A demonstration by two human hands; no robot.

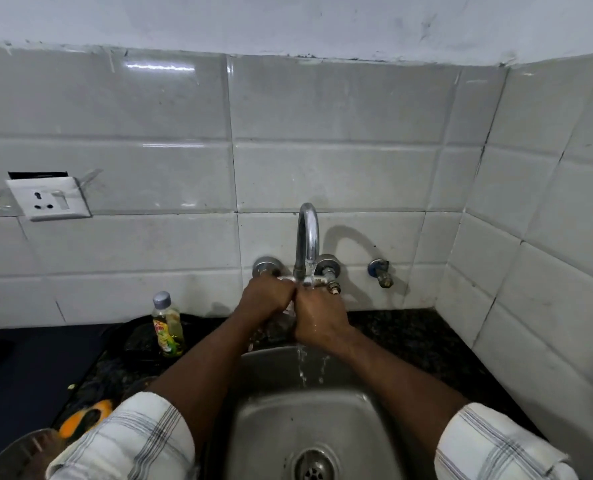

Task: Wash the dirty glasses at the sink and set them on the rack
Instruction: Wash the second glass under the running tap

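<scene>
Under the spout of the tap point(307, 237), both hands meet knuckle to knuckle over the back edge of the sink point(367, 403). The right hand point(319, 320) is wet, its fingers curled tight round what looks like a clear glass point(289, 311), of which only a pale sliver shows between the two fists. The left hand point(264, 299) is curled too, just below the tap's left handle point(265, 266); whether it grips the glass or only presses against it I cannot tell. Water point(302, 365) runs from the spout, over the right hand and down into the steel basin, toward the drain point(314, 465) straight below the tap. Left of the tap, on the dark counter point(409, 334), stands a bottle of yellow dish liquid point(168, 323) with a grey cap. Farther left and higher, a white socket point(47, 199) sits on the tiled wall. Right of the tap, a small separate valve point(380, 271) juts from the tiles. Well below and left of the tap, beside the checked left sleeve point(125, 441), lie an orange thing point(87, 417) and the rim of a steel vessel point(18, 455).
</scene>
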